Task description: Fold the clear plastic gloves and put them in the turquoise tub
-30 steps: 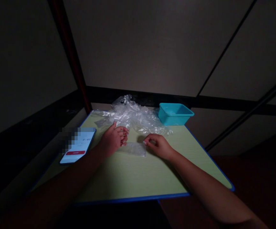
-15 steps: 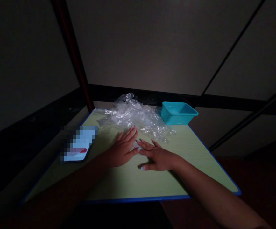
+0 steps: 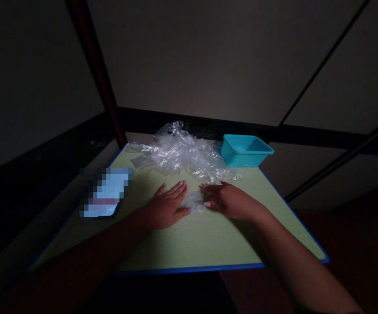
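A small clear plastic piece [image 3: 194, 200] lies flat on the light green table [image 3: 175, 248], between my hands. My left hand [image 3: 169, 207] rests palm down at its left side, fingers stretched out, fingertips and thumb at the plastic. At the piece's right edge is my right hand [image 3: 231, 200], raised a little, its fingers bent with a gap between thumb and fingers; nothing shows in it. Behind both hands spreads a crumpled heap of clear plastic bags [image 3: 178, 150].
A turquoise bin [image 3: 247, 159] stands at the table's back right corner, touching or close to the plastic heap. On the left lies a phone [image 3: 108, 192] with a lit screen. The table has a blue edge, and dark wall panels rise behind it.
My right hand has moved right, away from my left hand, and lifted slightly. More of the small plastic piece now shows between them. My left hand has stayed about where it was.
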Demonstrator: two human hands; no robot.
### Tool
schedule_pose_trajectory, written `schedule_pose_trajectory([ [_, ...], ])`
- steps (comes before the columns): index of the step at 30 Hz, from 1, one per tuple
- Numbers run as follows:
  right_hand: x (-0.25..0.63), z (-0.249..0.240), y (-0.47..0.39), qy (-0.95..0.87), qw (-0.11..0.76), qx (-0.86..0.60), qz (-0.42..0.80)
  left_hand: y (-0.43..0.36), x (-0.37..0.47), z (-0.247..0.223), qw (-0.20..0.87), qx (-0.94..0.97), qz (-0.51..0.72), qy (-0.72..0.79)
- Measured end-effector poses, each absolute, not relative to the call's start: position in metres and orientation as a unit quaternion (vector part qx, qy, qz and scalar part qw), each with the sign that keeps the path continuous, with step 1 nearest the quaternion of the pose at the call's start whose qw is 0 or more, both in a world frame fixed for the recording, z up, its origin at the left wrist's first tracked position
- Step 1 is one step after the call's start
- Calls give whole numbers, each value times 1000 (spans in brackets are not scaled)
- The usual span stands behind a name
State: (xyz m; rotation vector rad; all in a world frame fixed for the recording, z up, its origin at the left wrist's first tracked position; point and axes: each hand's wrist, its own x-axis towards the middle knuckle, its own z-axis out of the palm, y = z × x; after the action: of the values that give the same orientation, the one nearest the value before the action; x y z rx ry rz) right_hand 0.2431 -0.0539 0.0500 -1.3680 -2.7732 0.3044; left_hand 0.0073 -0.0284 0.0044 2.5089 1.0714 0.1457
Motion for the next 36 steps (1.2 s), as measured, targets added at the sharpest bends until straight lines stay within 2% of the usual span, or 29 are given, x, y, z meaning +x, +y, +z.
schedule_pose_trajectory([
  [6,235,53,-64,-902,-40,-422,81,-27,8,2,217,896,62,382],
  [11,233,51,-66,-914,-32,-395,87,-29,8,6,216,895,58,387],
  [21,230,51,-67,-917,-9,-362,168,-31,9,6,139,906,-26,400],
  [30,233,47,-59,-896,49,-394,199,-26,8,-1,103,914,2,393],
  [36,239,44,-51,-889,160,-354,244,-14,9,-12,135,910,80,385],
])
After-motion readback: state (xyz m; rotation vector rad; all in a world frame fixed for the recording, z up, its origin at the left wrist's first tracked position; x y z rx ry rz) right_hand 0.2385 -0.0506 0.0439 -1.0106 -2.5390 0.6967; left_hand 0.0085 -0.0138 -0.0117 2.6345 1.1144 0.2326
